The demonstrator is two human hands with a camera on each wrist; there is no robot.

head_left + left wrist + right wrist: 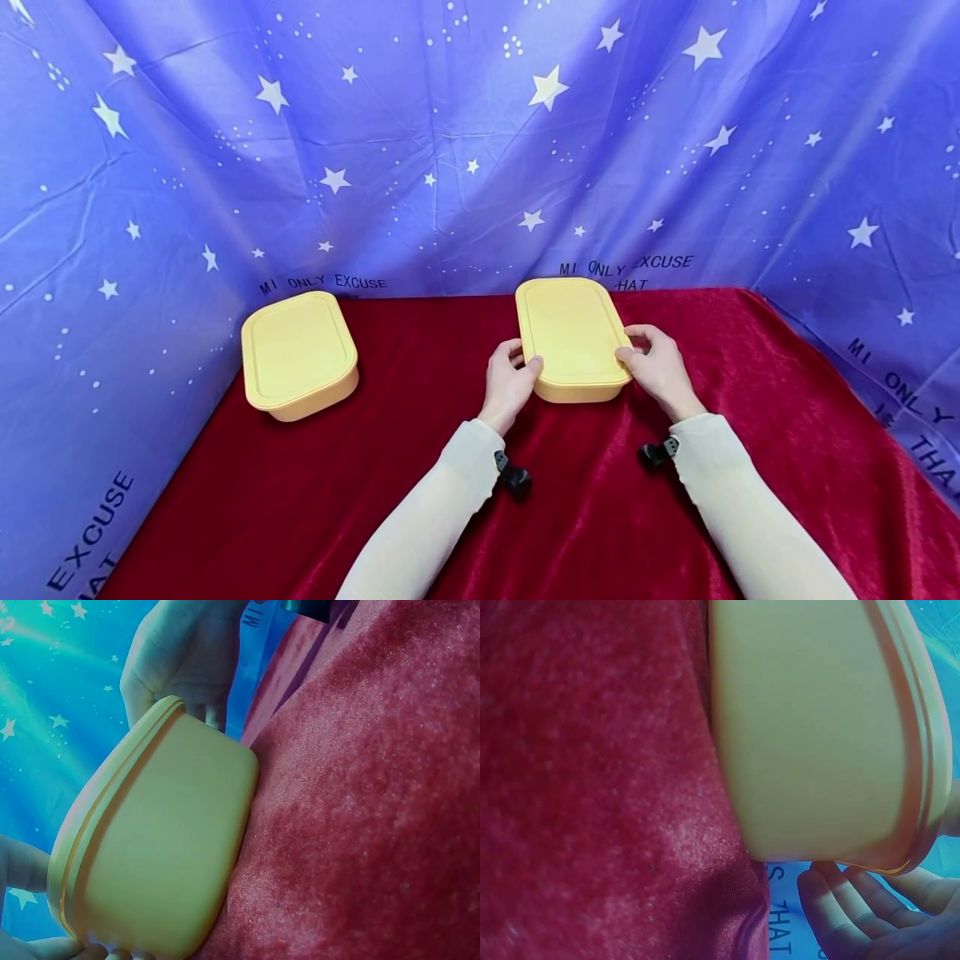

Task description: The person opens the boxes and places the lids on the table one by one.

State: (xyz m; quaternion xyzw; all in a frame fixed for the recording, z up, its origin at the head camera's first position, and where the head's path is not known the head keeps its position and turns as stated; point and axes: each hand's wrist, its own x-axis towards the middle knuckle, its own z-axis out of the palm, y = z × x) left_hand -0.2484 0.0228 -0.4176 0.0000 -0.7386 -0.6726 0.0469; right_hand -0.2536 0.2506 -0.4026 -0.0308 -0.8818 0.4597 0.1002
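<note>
A yellow food container (573,329) with its lid on rests on the red cloth, right of centre in the head view. My left hand (510,382) holds its near left side, thumb on the lid's rim and fingers along the side wall. Opposite, my right hand (660,367) grips the right side the same way, its thumb over the lid's edge. Both wrist views show the container's smooth front wall (165,832) close up. In the right wrist view, several curled fingertips (829,900) of the right hand sit against the side wall.
A second yellow container (300,350), also lidded, stands at the left edge of the table. Red velvet cloth (420,400) covers the tabletop. A blue curtain (435,150) with white stars closes off the back and both sides.
</note>
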